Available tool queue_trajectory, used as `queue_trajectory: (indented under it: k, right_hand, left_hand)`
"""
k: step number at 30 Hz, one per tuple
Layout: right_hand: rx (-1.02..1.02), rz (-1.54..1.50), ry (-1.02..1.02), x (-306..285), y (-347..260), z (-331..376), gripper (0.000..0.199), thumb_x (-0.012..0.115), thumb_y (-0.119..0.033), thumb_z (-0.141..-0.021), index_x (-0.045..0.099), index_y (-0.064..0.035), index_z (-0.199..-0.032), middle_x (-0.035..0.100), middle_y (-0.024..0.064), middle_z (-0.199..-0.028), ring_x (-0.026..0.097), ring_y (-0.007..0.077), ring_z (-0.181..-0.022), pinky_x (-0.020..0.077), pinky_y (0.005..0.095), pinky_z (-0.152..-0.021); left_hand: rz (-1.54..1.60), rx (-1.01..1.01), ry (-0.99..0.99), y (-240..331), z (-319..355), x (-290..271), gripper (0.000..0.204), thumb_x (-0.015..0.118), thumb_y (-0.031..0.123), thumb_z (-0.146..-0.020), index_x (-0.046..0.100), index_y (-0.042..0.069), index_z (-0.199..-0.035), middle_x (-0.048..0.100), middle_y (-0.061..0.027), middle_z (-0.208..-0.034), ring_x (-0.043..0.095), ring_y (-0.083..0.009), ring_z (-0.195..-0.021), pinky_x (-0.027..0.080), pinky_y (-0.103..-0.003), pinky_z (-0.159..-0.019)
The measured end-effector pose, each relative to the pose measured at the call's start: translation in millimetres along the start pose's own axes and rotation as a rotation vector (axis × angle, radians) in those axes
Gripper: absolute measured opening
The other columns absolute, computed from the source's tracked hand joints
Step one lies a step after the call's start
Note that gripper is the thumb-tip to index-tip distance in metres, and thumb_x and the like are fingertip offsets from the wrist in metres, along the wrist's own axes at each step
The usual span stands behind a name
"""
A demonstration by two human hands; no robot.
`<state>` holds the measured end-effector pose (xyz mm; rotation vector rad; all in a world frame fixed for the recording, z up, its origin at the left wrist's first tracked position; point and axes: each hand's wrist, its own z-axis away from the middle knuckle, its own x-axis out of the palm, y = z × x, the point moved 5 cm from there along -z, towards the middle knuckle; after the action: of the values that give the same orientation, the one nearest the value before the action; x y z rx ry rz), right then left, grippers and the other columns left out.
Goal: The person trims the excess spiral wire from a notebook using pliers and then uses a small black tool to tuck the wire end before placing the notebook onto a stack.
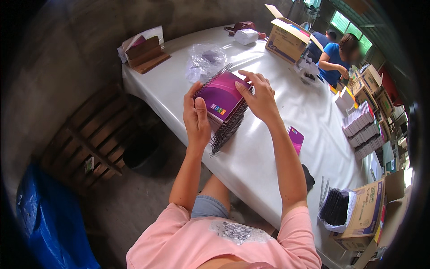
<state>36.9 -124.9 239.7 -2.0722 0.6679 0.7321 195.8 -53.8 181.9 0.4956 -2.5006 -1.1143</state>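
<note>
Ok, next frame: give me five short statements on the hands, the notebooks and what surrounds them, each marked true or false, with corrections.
1. The left hand is at the left side of the spiral notebooks and the right hand at their right. True.
2. The table cover is dark red. False: the table cover is white.
3. A purple booklet lies on the table, to the right of the right forearm. True.
4. The carton beyond the right hand has all its flaps shut. False: flaps of that carton stand open.
5. The blue sheet is spread on the table. False: the blue sheet is off the table, at the lower left.
</note>
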Motion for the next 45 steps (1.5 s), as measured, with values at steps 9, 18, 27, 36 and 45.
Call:
queue_trajectory:
  k: [9,18,27,36,45]
  right_hand:
    - [0.072,-0.13,0.046,11,24,7,0.042,0.05,-0.038,-0.093,0.051,-0.0156,-0.128,0.055,0.0113,-0.121,0.051,0.028,-0.112,0.031,0.0476,-0.097]
    - [1.043,0.257,0.027,-62,255,187,0.071,0.074,-0.047,-0.071,0.05,-0.0077,-0.125,0.064,0.0198,-0.104,0.059,0.0337,-0.103,0.0454,0.0412,-0.091]
    - [0.568,0.111,0.13,-94,159,201,0.036,0.073,-0.021,-0.072,0.057,-0.0072,-0.101,0.067,0.0145,-0.091,0.065,0.0335,-0.082,0.0519,0.0399,-0.069]
    - [0.346,-0.032,0.084,-123,171,291,0.038,0.066,-0.008,-0.078,0.058,-0.0085,-0.115,0.06,0.0168,-0.108,0.059,0.0331,-0.095,0.0488,0.0405,-0.079]
    - [0.822,0.614,0.24,-185,295,359,0.043,0.06,-0.005,-0.082,0.053,-0.0049,-0.125,0.056,0.02,-0.105,0.057,0.0364,-0.093,0.0445,0.0401,-0.086]
  left_hand:
    - [0.035,0.087,0.062,-13,0,-2,0.06,0.032,0.049,-0.098,0.036,0.002,-0.134,0.044,-0.013,-0.132,0.04,-0.0212,-0.123,0.026,-0.035,-0.105]
    - [0.218,0.53,0.521,104,49,-54,0.048,0.043,0.041,-0.093,0.039,0.003,-0.121,0.047,-0.0187,-0.123,0.042,-0.0332,-0.121,0.033,-0.046,-0.104]
    - [0.098,0.449,-0.604,88,131,104,0.04,0.064,0.024,-0.083,0.054,0.004,-0.116,0.055,-0.0142,-0.111,0.052,-0.0353,-0.11,0.039,-0.045,-0.094]
    - [-0.44,0.34,-1.016,-21,221,167,0.064,0.064,0.06,-0.073,0.052,0.009,-0.109,0.044,-0.0095,-0.113,0.029,-0.0365,-0.125,0.017,-0.071,-0.092]
    - [-0.349,0.341,-0.833,-14,218,180,0.058,0.079,0.048,-0.056,0.047,0.01,-0.087,0.046,-0.0107,-0.104,0.037,-0.0324,-0.113,0.021,-0.06,-0.091]
